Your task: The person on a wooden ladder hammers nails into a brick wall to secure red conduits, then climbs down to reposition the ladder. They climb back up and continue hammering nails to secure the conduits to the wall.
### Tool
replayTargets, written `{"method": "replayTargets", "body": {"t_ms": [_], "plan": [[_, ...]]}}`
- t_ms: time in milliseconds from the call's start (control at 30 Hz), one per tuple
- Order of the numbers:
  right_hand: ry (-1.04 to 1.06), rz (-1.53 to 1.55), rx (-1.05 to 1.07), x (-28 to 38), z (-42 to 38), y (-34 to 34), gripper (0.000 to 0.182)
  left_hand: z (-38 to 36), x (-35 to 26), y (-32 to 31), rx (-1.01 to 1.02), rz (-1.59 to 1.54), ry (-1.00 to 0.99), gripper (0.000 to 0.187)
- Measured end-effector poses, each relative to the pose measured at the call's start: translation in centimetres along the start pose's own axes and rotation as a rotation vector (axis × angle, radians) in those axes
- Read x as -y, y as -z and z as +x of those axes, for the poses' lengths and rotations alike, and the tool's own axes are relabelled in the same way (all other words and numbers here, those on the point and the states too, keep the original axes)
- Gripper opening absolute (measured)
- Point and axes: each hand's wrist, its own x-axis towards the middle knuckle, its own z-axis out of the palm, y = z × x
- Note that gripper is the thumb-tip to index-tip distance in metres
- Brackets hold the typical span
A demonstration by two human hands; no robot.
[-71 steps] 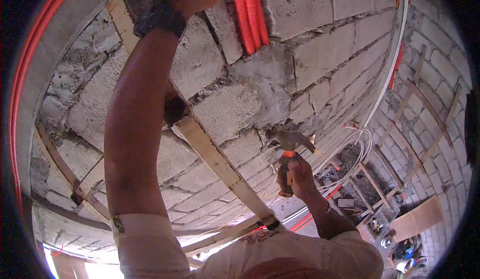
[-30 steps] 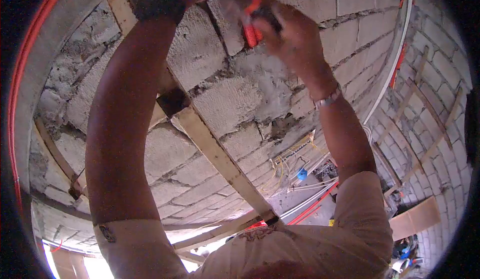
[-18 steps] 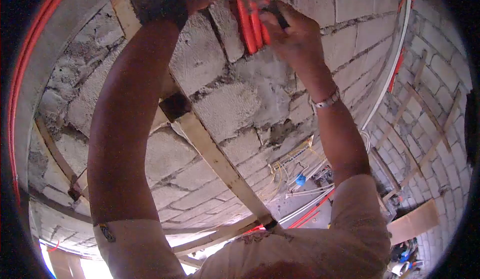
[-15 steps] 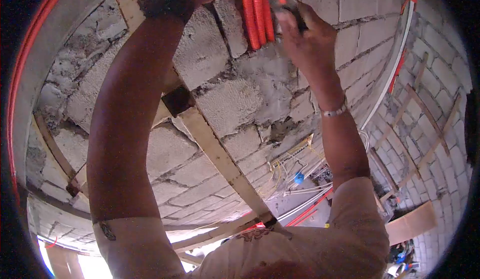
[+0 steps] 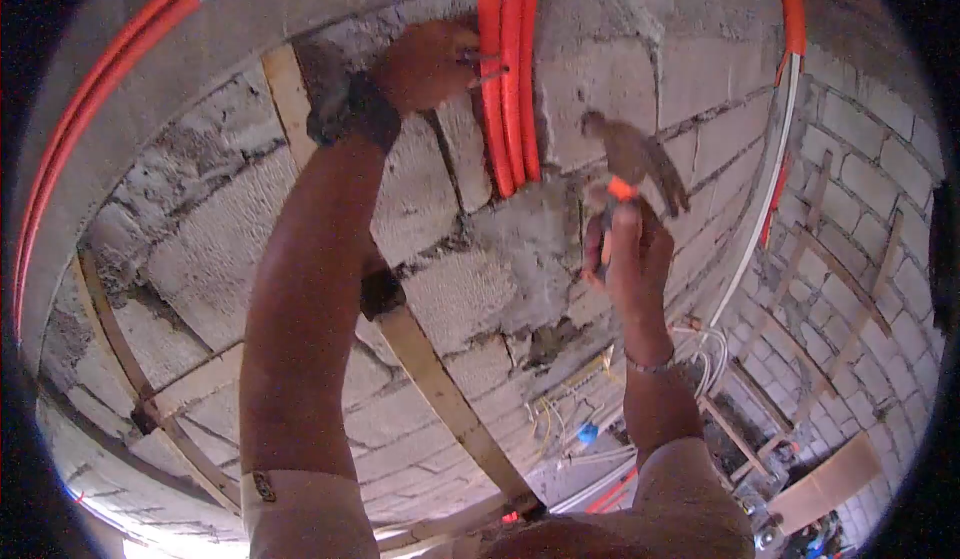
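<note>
Several orange corrugated conduits (image 5: 514, 89) run down the block wall at the top centre. At their left edge, my left hand (image 5: 430, 64) pinches a thin metal piece (image 5: 487, 67), which lies across the front of the tubes; its exact form is hard to tell. My right hand (image 5: 635, 254) is wrapped round the orange and dark handle of a hammer (image 5: 637, 159). The hammer's metal head is raised to the right of the conduits, apart from them.
Wooden battens (image 5: 445, 384) cross the block wall (image 5: 440, 204) below the conduits. Other red pipes (image 5: 110, 64) curve along the left. A white and orange conduit (image 5: 770, 169) runs down the right. Loose cables and a blue item (image 5: 588, 433) are low at centre right.
My right hand and the hammer have moved down and away from the conduits. The view has shifted, so the conduits and my left hand with its metal piece now show more fully.
</note>
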Motion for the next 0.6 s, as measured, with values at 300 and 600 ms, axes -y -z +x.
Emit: {"method": "replayTargets", "body": {"t_ms": [300, 600], "plan": [[-0.473, 0.412, 0.067, -0.2, -5.5, 1.8, 0.046, 0.5, -3.4, 3.2, -0.203, 0.427, -0.081, 0.034], [-0.540, 0.569, 0.089, -0.4, -6.1, 2.5, 0.059, -0.4, -4.0, 3.0, -0.275, -0.334, 0.177, 0.029]]}}
